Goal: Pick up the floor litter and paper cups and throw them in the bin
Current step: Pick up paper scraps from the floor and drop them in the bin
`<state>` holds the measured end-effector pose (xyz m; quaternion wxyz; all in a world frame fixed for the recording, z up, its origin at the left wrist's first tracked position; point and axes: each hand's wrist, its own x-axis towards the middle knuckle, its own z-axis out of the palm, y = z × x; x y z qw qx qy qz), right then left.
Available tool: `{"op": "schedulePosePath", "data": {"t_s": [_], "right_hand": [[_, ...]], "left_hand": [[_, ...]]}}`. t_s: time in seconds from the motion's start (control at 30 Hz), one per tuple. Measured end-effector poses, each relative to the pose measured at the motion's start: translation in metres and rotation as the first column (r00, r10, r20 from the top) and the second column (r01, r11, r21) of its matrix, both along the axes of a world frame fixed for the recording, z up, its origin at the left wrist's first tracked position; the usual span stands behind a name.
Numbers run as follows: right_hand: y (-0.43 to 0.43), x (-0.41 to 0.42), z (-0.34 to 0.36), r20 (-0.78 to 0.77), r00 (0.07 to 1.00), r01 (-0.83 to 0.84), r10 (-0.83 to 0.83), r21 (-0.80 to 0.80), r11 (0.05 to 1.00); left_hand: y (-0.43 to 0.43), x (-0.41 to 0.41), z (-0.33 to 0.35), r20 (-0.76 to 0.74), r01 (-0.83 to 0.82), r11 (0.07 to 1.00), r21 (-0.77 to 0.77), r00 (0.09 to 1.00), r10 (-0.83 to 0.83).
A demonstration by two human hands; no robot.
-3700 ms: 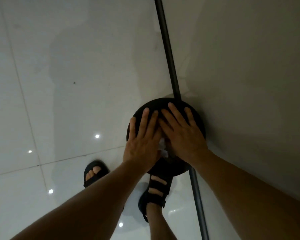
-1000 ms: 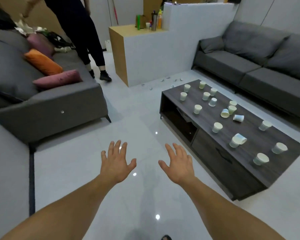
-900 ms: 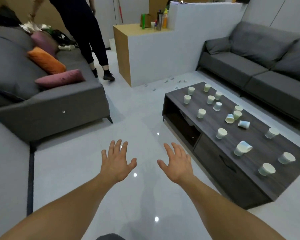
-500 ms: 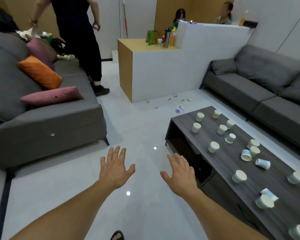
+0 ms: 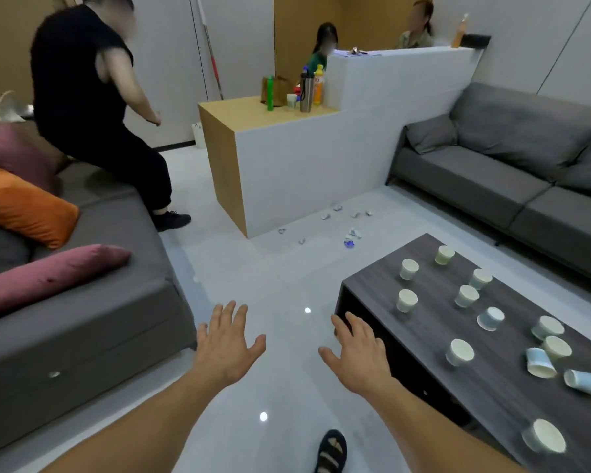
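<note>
Head view, and here is the room. The left hand (image 5: 226,349) and the right hand (image 5: 359,356) are both out front, palms down, fingers spread and straight, holding nothing, hovering over the glossy pale floor (image 5: 253,268). The two hands are apart from each other, the right one just beside the near corner of the dark wood-grain surface (image 5: 430,324).

Progress? By the look of it, nearly all the work lies ahead. The paper cups (image 5: 406,300) are scattered across that low surface, more than ten of them, small pale tapered cups in white, light green and light blue. Most stand upright; a couple of tipped cups (image 5: 539,361) lie on their sides near the right end. None has been gathered yet.

The floor litter (image 5: 350,237) sits well beyond the hands, small crumpled white and blue scraps strewn along the foot of the white tiled counter (image 5: 304,172). Not picked up either.

No bin shows anywhere in this view.

Around it all: a grey fabric sofa (image 5: 99,302) with soft pink and orange cushions at left, and a black strapped sandal (image 5: 331,452) at the bottom edge.
</note>
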<state>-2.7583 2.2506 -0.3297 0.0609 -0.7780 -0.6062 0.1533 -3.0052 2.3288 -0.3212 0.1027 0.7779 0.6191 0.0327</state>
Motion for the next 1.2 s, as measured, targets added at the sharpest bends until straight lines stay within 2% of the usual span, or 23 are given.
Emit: {"op": "schedulePosePath", "data": {"t_s": [0.2, 0.3, 0.57, 0.83, 1.2], "right_hand": [[0.146, 0.043, 0.008, -0.057, 0.996, -0.064, 0.065, 0.02, 0.998], [0.216, 0.063, 0.018, -0.028, 0.994, -0.107, 0.108, 0.038, 0.994], [0.37, 0.09, 0.007, 0.016, 0.993, -0.116, 0.116, -0.007, 0.993], [0.525, 0.106, 0.007, 0.035, 0.999, -0.006, 0.007, -0.048, 0.999], [0.709, 0.17, -0.022, -0.013, 0.997, 0.076, -0.078, -0.123, 0.99]], "left_hand": [[0.122, 0.029, 0.008, -0.031, -0.06, 0.998, 0.014, 0.998, 0.06], [0.179, 0.047, 0.014, -0.004, -0.103, 0.995, 0.015, 0.995, 0.104], [0.329, 0.077, -0.009, 0.034, -0.093, 0.993, -0.067, 0.995, 0.095], [0.527, 0.103, -0.013, 0.089, 0.04, 0.995, -0.092, 0.996, -0.031], [0.735, 0.181, -0.023, 0.011, 0.169, 0.975, -0.145, 0.986, -0.169]]}}
